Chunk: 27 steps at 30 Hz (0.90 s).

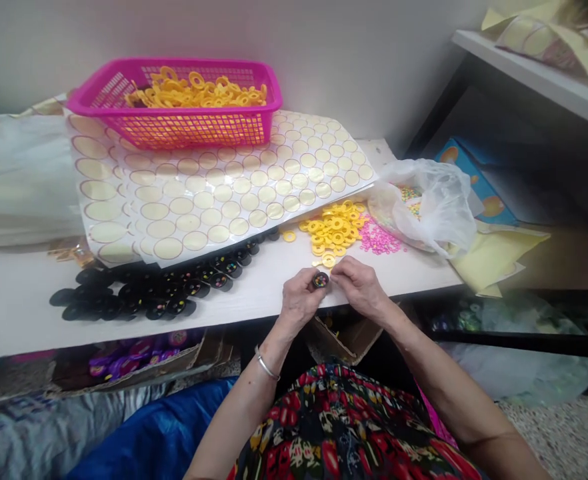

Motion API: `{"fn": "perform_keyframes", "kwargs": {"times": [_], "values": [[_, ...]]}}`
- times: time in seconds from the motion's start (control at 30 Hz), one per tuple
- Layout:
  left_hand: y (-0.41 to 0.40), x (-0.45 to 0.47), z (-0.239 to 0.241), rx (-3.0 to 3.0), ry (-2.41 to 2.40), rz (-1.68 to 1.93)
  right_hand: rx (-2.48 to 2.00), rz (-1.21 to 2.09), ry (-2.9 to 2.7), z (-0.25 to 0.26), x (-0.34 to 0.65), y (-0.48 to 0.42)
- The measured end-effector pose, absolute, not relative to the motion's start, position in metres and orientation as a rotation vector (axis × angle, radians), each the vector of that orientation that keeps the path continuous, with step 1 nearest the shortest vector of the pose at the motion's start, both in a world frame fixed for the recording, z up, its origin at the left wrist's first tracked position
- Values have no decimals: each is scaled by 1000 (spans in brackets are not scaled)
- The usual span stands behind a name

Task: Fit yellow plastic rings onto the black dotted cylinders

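My left hand (298, 293) is wrapped round a small black cup (320, 280) with coloured bits showing in its round top. Close beside the cup, the fingers of my right hand (359, 285) are pinched together; what they hold, if anything, is too small to make out. Just beyond both hands lies a heap of yellow plastic ring pieces (335, 228). Tiny pink beads (380, 237) are scattered to the right of the heap. Several more black cups (174, 287) stand in rows on the left, some with coloured bits inside.
A pink basket (189, 127) full of yellow pieces rests on sheets of round stickers (239, 193) at the back. On the right are a clear plastic bag (439, 207) with coloured beads and yellow paper (499, 257). Below the table edge is a carton (199, 363) with purple items.
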<state>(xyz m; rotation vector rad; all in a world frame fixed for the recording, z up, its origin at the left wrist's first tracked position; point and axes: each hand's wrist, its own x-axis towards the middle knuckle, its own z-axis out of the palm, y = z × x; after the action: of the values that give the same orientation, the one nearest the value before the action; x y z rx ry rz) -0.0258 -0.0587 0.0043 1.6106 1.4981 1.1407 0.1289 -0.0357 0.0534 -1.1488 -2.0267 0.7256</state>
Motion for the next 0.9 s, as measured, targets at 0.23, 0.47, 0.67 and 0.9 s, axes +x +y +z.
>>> {"fn": "perform_keyframes", "kwargs": {"times": [0.23,0.47,0.67,0.9], "values": [[-59,-27,8,1643,1480,1068,-1249,623,-2282,56,108,-38],[-59,-28,9,1645,1459,1086,-1340,443,-2501,65,104,-38],[-60,-28,8,1667,1445,1102,-1365,413,-2543,66,101,-38],[-59,-26,7,1670,1468,1097,-1231,813,-2282,71,110,-31]]}}
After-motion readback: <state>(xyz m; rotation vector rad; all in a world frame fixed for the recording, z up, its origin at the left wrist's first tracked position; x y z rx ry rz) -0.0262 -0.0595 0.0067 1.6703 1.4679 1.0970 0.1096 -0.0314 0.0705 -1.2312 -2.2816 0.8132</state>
